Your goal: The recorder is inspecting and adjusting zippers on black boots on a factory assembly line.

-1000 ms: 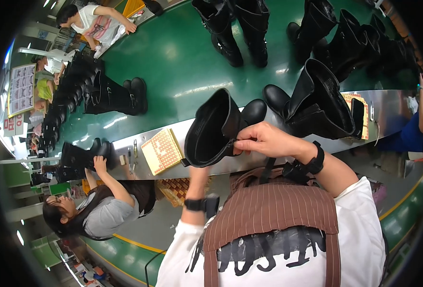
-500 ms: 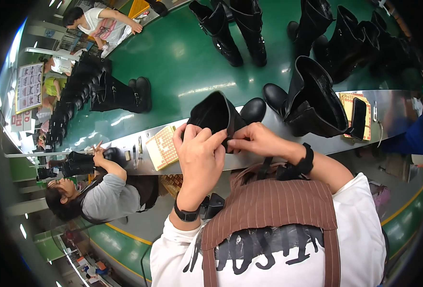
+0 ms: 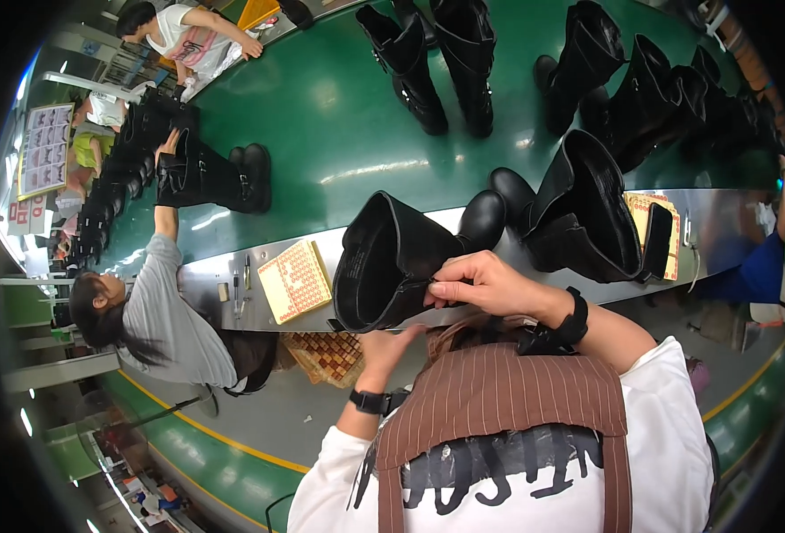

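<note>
A black boot (image 3: 419, 244) lies tilted at the metal table edge, its wide shaft opening toward me and its round toe pointing away. My right hand (image 3: 486, 282) is closed in a pinch on the side of its shaft, by a seam or zip edge; what exactly sits between the fingertips is too small to see. Below the shaft's near rim is my left hand (image 3: 387, 352), fingers stretched out and partly hidden by the boot. Just right of it stands another black boot (image 3: 579, 218) with its shaft open.
Yellow sheets with red round stickers (image 3: 295, 280) lie left of the boot. A phone (image 3: 657, 242) rests on more sheets at the right. Black boots (image 3: 463, 67) stand across the green table (image 3: 321, 115). A co-worker in grey (image 3: 175, 311) reaches toward boots at the left.
My left hand has left the boot's upper rim and dropped below the shaft. The boot's opening has tipped toward me. The co-worker at left now reaches forward to a boot.
</note>
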A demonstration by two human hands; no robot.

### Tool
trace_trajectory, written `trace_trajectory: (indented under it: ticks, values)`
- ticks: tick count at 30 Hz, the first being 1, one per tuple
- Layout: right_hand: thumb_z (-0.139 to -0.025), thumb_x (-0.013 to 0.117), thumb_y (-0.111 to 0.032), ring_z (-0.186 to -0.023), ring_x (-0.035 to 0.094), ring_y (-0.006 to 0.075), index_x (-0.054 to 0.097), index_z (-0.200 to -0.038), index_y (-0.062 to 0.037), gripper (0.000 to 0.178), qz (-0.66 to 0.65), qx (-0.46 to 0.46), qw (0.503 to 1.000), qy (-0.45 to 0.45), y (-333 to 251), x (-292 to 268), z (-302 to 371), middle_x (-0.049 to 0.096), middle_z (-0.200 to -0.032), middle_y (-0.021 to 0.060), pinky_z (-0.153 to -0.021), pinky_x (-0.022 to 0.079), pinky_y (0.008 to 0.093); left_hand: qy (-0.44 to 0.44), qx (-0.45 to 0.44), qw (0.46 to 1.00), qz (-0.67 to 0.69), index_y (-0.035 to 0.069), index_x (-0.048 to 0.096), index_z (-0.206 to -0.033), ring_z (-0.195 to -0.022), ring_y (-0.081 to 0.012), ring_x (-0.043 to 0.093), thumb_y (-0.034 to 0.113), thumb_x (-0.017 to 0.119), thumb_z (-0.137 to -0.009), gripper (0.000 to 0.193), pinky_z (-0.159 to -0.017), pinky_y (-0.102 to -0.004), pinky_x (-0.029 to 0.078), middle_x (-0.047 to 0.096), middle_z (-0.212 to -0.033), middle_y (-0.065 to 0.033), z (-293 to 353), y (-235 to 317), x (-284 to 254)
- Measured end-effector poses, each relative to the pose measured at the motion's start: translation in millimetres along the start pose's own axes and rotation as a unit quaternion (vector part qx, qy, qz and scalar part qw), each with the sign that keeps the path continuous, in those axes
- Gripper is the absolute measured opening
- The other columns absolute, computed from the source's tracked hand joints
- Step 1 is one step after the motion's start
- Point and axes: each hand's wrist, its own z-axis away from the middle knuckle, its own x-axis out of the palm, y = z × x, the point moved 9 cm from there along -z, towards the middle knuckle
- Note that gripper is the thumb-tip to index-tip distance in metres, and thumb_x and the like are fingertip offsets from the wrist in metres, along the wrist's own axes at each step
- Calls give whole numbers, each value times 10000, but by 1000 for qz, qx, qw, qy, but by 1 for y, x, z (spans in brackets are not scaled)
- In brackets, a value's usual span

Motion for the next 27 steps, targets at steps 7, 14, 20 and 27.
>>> trace_trajectory:
  ticks: [7,14,20,27]
  values:
    - [-980,624,-268,-771,632,119,738,-964,-11,281,33,-8,998,-61,-41,20,-1,702,-844,80,-724,504,290,-39,48,998,18,-35,644,-1045,-944,-212,653,273,873,-723,501,-831,-344,518,677,-1003,-110,-40,-46,85]
    - [-950,634,-216,-789,647,302,696,-903,7,237,116,-112,986,-49,-94,33,5,659,-827,134,-713,514,366,130,78,987,-48,-63,659,-1066,-981,-234,669,291,860,-757,511,-846,-355,520,692,-1071,-148,-43,-51,58]
    - [-774,798,-287,-935,618,252,700,-1085,-98,377,537,-194,797,197,-184,-25,89,682,-1026,29,-866,447,401,220,86,971,-45,-87,672,-1084,-1014,-253,683,307,850,-787,524,-860,-365,523,706,-1130,-181,-56,-55,30]
    - [-598,898,-193,-1362,397,439,732,-1041,-145,476,546,11,779,308,-154,-94,156,401,-1494,253,-1100,358,483,184,100,971,-117,-38,711,-1037,-1007,-403,664,420,824,-764,545,-879,-442,524,706,-1102,-208,-53,-38,14]
